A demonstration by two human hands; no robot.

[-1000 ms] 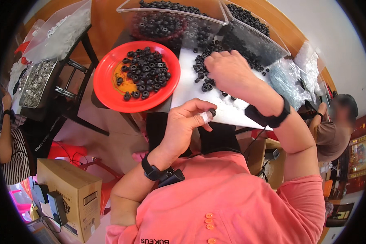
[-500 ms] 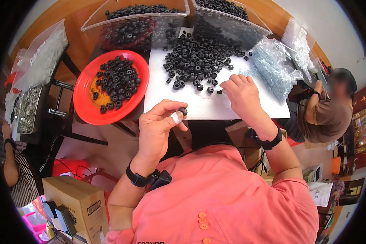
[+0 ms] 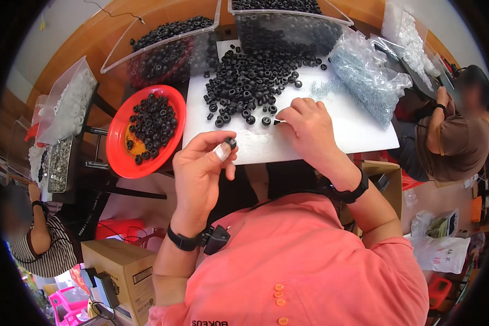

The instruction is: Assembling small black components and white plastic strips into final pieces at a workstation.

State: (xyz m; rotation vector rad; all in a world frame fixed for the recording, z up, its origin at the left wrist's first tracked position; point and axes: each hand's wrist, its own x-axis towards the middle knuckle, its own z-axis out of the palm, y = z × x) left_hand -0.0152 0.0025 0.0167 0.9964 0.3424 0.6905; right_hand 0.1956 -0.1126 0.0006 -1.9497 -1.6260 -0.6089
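Observation:
My left hand (image 3: 196, 168), a white wrap on its thumb, is closed in a pinch on a black round bead-like part (image 3: 231, 142) above the board's near edge. Low over the white board (image 3: 320, 146), my right hand (image 3: 312, 130) has its fingers curled together, with a small dark piece (image 3: 276, 123) at their tips; its exact shape is too small to tell. Just beyond the hands spreads a loose heap of black round parts (image 3: 244, 81), hollow in the middle. A few lie singly near my right fingertips.
A red plate (image 3: 116, 157) with more black parts stands at the left. Clear bins (image 3: 168, 46) of them stand behind the heap. A plastic bag (image 3: 364, 81) of tiny bluish pieces lies at the right. Co-workers sit on both sides; a cardboard box (image 3: 122, 277) stands lower left.
The whole view has shifted a little and turned. Both hands keep nearly the same pose; the left still pinches the round part, and the right stays by the small dark piece.

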